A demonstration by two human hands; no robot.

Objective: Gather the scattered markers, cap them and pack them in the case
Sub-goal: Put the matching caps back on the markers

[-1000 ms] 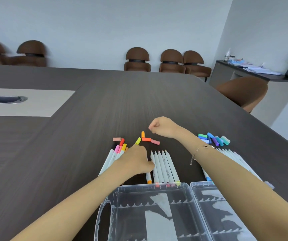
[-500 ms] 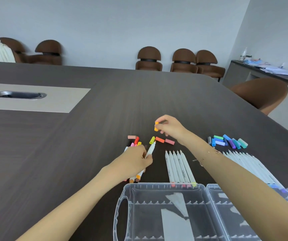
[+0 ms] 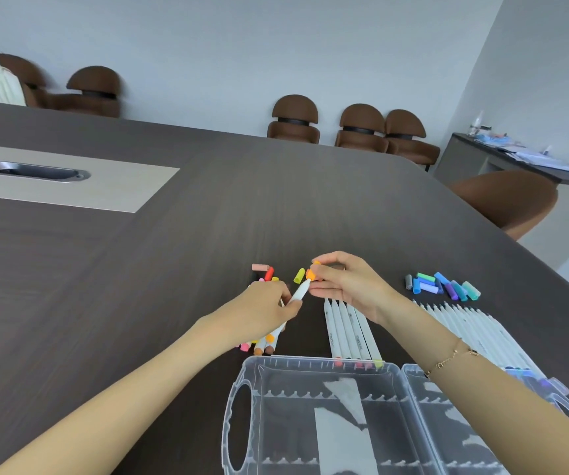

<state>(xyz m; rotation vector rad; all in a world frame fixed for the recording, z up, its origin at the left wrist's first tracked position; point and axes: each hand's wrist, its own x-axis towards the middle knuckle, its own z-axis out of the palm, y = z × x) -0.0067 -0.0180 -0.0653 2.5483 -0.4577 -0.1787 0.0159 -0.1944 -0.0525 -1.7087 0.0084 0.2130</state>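
The step in hand is capping. The left hand [image 3: 269,308] grips a white marker [image 3: 297,293] by its barrel, tip pointing up and to the right, while the right hand [image 3: 343,284] pinches an orange cap [image 3: 310,274] between thumb and fingertips and holds it right at the marker's tip. Whether the cap is already seated on the tip cannot be told; it looks to be just meeting it. The next move likely calls for lining the cap up with the barrel and pushing it on until it closes, then laying the marker with the others or into the case.

The clear plastic case [image 3: 310,368] lies open on the dark bench [image 3: 207,241] at the near edge, both halves showing no markers inside, so packing has not begun.

Counts, as far as they show: four white markers [image 3: 348,332] lie side by side just below the right hand. A longer row of white markers [image 3: 475,332] runs to the right, partly behind the right forearm, too crowded to count. A bundle of markers [image 3: 262,346] sits under the left hand, number unclear. Loose warm-coloured caps [image 3: 265,270] lie beyond the left hand, about five visible, including a yellow cap [image 3: 299,275]. A pile of blue, green and purple caps [image 3: 442,286] lies at the right, roughly ten.
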